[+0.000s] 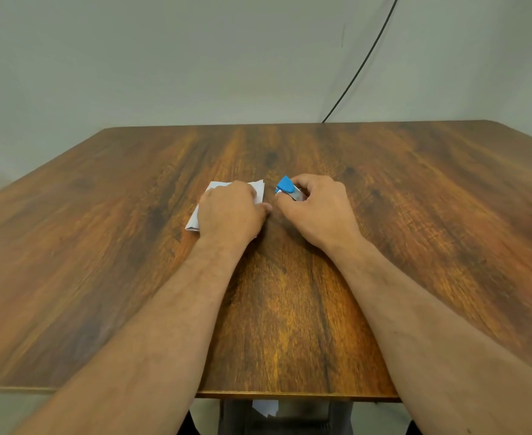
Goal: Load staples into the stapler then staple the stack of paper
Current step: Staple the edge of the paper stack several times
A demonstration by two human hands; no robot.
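- Table (289,309): wooden top, its near edge closest to the viewer; landmark for all below.
- Left hand (228,211): at mid-table, palm down on the paper stack, fingers loosely curled, pressing rather than gripping. Keep it pinned flat.
- Right hand (316,208): just right of the stack, fingers curled round the stapler.
- Paper stack (258,191): white, mid-table.
- Stapler (286,186): blue-topped, tilted; whether loaded cannot be told, so check first.

stapler (286,187): small, blue top, metal body, nose tilted up toward the paper.
paper stack (260,191): white, folded, flat on the wood, just left of the stapler.
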